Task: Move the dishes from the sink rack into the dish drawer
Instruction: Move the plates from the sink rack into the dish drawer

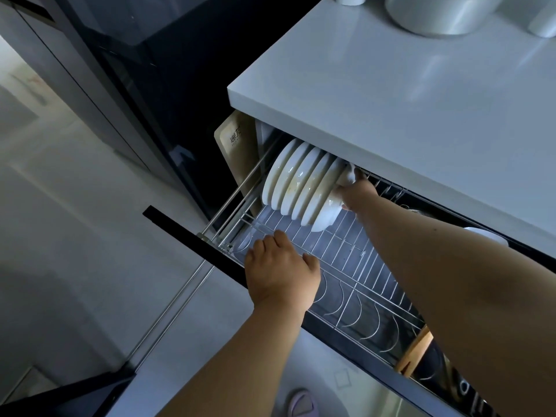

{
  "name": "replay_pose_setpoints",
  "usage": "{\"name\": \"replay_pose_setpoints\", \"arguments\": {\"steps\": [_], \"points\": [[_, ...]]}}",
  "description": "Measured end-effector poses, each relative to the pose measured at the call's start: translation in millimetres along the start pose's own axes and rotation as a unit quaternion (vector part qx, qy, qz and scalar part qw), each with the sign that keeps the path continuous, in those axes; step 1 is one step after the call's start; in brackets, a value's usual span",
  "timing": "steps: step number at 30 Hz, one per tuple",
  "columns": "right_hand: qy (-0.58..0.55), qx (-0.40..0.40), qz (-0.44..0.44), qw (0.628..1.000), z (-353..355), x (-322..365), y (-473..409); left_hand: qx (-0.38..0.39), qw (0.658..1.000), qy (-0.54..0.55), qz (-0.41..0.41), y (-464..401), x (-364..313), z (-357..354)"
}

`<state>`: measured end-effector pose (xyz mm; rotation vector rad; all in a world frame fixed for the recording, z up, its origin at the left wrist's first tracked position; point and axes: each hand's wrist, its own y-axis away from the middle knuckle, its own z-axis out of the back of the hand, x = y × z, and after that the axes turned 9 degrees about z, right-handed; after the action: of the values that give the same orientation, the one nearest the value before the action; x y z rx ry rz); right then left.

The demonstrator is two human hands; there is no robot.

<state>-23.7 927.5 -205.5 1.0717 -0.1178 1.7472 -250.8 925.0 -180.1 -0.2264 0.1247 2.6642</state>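
The dish drawer (186,236) is pulled out under the white counter, with a wire rack (346,254) inside. Several white plates (296,179) stand on edge in a row at the rack's far left. My right hand (356,191) reaches in under the counter and grips the rightmost white dish (328,213) of that row. My left hand (281,270) rests on the drawer's front edge, fingers curled over the rack's front wire.
A beige cutting board (236,149) stands at the drawer's left end. The white counter (391,94) overhangs the rack and carries a pot (442,13). A dark appliance (168,85) stands left of the drawer. Wooden-handled utensils (416,350) lie at the right.
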Motion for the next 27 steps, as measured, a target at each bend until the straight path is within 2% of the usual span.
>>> {"name": "replay_pose_setpoints", "arguments": {"steps": [9, 14, 21, 27], "points": [[0.052, 0.034, 0.023, 0.998, -1, -9, 22, 0.028, 1.0, 0.008, 0.002, -1, -1, 5], [-0.02, 0.036, -0.017, 0.999, 0, -16, 44, 0.043, 0.999, 0.002, 0.001, -2, -3, 11], [-0.059, 0.049, 0.009, 0.997, 18, -29, 93, 0.072, 0.997, -0.024, 0.007, 2, -4, 21], [-0.158, 0.026, 0.01, 0.987, 56, -38, 145, 0.096, 0.995, -0.018, 0.006, 4, -6, 27]]}}
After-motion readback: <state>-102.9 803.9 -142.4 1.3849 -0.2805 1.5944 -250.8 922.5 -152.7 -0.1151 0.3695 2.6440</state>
